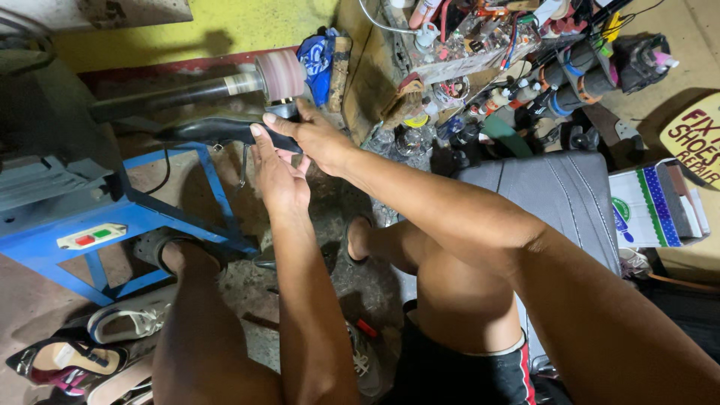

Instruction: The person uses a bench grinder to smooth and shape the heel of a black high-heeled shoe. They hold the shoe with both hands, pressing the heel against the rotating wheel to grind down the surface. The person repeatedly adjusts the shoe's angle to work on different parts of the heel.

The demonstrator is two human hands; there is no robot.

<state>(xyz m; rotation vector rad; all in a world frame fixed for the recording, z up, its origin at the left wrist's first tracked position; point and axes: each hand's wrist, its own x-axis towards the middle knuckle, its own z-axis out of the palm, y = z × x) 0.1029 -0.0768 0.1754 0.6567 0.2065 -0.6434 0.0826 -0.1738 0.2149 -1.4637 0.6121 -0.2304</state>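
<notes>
Head view: two hands, left hand (279, 176) and right hand (315, 135), grip one black shoe (214, 130).

Your hands (289, 154) meet at the black shoe (217, 129), pressed close under the pink grinding wheel (281, 73), so there is no room to lift straight up. The dark shaft (172, 94) runs off to the left of the wheel and closes the way above the shoe's far end. Below, the blue machine frame (187, 217) blocks the lower left. To the right, the wooden post (367, 75) and the crowded shelf of bottles and tools (495, 52) wall that side. Your knees (442, 277) flank both forearms. Open room lies between your legs, over the dirty floor (337, 225), toward your body. Loose shoes (97, 345) crowd the floor at lower left.
</notes>
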